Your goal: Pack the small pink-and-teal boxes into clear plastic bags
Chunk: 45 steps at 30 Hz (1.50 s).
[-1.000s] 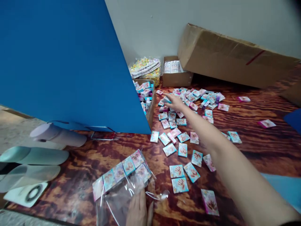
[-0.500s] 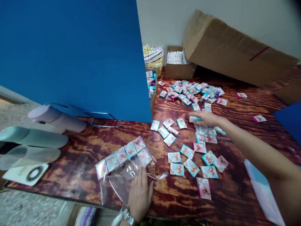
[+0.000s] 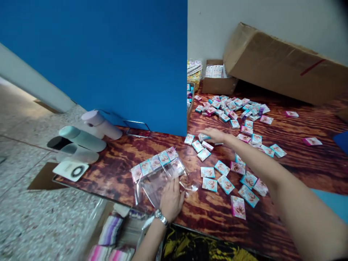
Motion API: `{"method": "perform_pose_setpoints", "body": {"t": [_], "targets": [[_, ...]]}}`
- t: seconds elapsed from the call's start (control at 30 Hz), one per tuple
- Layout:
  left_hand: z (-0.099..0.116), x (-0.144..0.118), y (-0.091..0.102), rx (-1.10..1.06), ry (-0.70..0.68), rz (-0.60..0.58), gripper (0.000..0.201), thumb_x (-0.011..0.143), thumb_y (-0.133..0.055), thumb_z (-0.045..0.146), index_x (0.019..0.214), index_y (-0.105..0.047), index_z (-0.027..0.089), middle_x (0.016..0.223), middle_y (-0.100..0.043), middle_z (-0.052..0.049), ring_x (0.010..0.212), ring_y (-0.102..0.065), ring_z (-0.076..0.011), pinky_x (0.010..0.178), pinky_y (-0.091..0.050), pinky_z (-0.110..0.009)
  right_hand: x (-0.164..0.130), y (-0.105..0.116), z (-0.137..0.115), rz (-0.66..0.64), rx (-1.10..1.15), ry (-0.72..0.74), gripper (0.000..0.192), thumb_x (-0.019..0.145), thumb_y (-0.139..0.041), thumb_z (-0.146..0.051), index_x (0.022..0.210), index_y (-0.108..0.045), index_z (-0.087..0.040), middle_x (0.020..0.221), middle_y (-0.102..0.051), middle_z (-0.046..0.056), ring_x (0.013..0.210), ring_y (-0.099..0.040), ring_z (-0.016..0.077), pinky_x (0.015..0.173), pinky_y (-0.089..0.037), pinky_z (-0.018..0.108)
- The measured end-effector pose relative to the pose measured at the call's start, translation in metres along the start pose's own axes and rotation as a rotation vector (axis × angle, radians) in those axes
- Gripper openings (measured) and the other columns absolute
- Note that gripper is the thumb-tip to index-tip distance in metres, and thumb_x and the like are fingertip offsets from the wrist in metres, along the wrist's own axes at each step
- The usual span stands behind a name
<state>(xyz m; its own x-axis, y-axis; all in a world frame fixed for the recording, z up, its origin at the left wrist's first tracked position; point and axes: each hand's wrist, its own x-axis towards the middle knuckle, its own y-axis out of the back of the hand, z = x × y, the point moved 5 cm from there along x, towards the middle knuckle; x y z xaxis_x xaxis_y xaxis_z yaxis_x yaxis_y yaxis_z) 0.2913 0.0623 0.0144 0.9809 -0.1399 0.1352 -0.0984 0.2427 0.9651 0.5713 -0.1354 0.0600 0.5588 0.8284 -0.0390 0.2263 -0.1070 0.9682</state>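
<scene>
My left hand [image 3: 172, 198] lies palm down with fingers stretched out, pressing the loose part of a clear plastic bag [image 3: 154, 186] against the table. Inside the bag, several small printed boxes [image 3: 154, 163] form a row, and another sits below its right end. My right hand [image 3: 215, 135] reaches across to a loose cluster and has its fingers closed on a small box [image 3: 203, 137]. Beside it lie other boxes with a hand picture, such as a blue-edged box [image 3: 197, 146]. A wristwatch [image 3: 161, 216] is on my left wrist.
A heap of small boxes [image 3: 231, 107] covers the back. A large carton [image 3: 280, 65] leans behind it, beside a small open carton [image 3: 219, 85]. A blue panel [image 3: 108, 65] stands at left. Bottles [image 3: 84, 139] and a white device [image 3: 71, 170] stand near the left edge.
My right hand has moved left from near the heap to the smaller cluster. My left hand stays on the bag. The camera has turned, so the scene sits further right.
</scene>
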Motion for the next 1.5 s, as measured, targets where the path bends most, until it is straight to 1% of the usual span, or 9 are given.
{"method": "perform_pose_setpoints", "body": {"t": [0.13,0.23,0.4,0.5,0.67,0.8,0.93,1.1,1.5], "targets": [[0.003,0.001,0.005,-0.056,0.009,-0.035,0.067,0.089,-0.047,0.030,0.146,-0.021,0.007,0.134,-0.049,-0.024,0.119,-0.051,-0.0308,0.096,-0.046,-0.046,-0.042,0.028,-0.018,0.163,-0.035,-0.195,0.062,0.088,-0.052,-0.035,0.143,-0.037,-0.012,0.119,-0.059,0.018,0.105,-0.057,0.0291,0.086,-0.045,0.038],[0.005,0.003,0.008,-0.107,-0.003,-0.052,0.072,0.090,-0.047,0.030,0.148,-0.012,0.006,0.139,-0.043,-0.025,0.127,-0.045,-0.0321,0.100,-0.043,-0.047,-0.091,0.032,-0.078,0.242,0.030,-0.198,0.068,0.088,-0.053,-0.043,0.148,-0.029,-0.022,0.123,-0.057,0.013,0.107,-0.056,0.0290,0.086,-0.047,0.039],[0.005,0.003,0.011,-0.212,-0.028,-0.042,0.079,0.091,-0.045,0.028,0.149,0.002,0.004,0.145,-0.035,-0.027,0.132,-0.040,-0.0304,0.103,-0.042,-0.045,-0.145,-0.036,-0.208,-0.011,0.106,-0.077,0.066,0.090,-0.049,-0.036,0.150,-0.022,-0.033,0.112,-0.060,0.008,0.098,-0.059,0.0255,0.078,-0.052,0.037],[0.008,-0.001,0.014,-0.215,-0.070,-0.037,0.073,0.091,-0.044,0.028,0.150,-0.007,0.006,0.147,-0.034,-0.024,0.137,-0.034,-0.0303,0.108,-0.038,-0.045,-0.152,-0.072,-0.238,-0.051,0.018,-0.175,0.063,0.089,-0.051,-0.031,0.147,-0.028,-0.034,0.109,-0.060,0.010,0.096,-0.059,0.0263,0.079,-0.053,0.039],[0.021,-0.024,0.031,-0.321,-0.132,-0.014,0.056,0.094,-0.039,0.024,0.147,-0.025,0.010,0.147,-0.037,-0.019,0.137,-0.035,-0.0258,0.112,-0.035,-0.044,-0.161,-0.076,-0.235,0.045,0.066,-0.106,0.075,0.088,-0.056,-0.045,0.151,-0.020,-0.027,0.132,-0.047,0.015,0.113,-0.052,0.0303,0.091,-0.050,0.044],[0.040,-0.046,0.040,-0.576,-0.125,0.002,0.052,0.094,-0.041,0.024,0.145,-0.032,0.017,0.142,-0.046,-0.014,0.133,-0.042,-0.0211,0.110,-0.039,-0.040,-0.177,-0.068,-0.228,0.168,0.114,-0.034,0.068,0.092,-0.051,-0.037,0.151,-0.020,-0.025,0.129,-0.048,0.014,0.114,-0.051,0.0273,0.094,-0.048,0.044],[0.058,-0.054,0.029,-0.765,-0.090,-0.058,0.059,0.090,-0.048,0.023,0.146,-0.030,0.017,0.141,-0.048,-0.014,0.130,-0.045,-0.0219,0.109,-0.040,-0.041,-0.185,-0.074,-0.229,0.233,0.133,-0.037,0.060,0.093,-0.051,-0.030,0.148,-0.026,-0.025,0.125,-0.051,0.013,0.111,-0.053,0.0253,0.093,-0.050,0.042],[0.063,-0.051,0.013,-0.823,-0.031,-0.137,0.063,0.087,-0.050,0.021,0.146,-0.028,0.016,0.141,-0.047,-0.015,0.129,-0.047,-0.0240,0.108,-0.041,-0.044,-0.185,-0.082,-0.231,0.303,0.168,-0.061,0.062,0.094,-0.051,-0.030,0.149,-0.024,-0.024,0.126,-0.050,0.014,0.115,-0.052,0.0252,0.096,-0.049,0.041],[0.061,-0.048,0.010,-0.807,-0.095,-0.098,0.056,0.088,-0.048,0.019,0.143,-0.035,0.014,0.142,-0.046,-0.016,0.132,-0.043,-0.0225,0.110,-0.038,-0.043,-0.188,-0.084,-0.229,0.326,0.139,-0.044,0.062,0.093,-0.052,-0.030,0.149,-0.026,-0.022,0.125,-0.052,0.015,0.113,-0.055,0.0248,0.096,-0.051,0.042]]}}
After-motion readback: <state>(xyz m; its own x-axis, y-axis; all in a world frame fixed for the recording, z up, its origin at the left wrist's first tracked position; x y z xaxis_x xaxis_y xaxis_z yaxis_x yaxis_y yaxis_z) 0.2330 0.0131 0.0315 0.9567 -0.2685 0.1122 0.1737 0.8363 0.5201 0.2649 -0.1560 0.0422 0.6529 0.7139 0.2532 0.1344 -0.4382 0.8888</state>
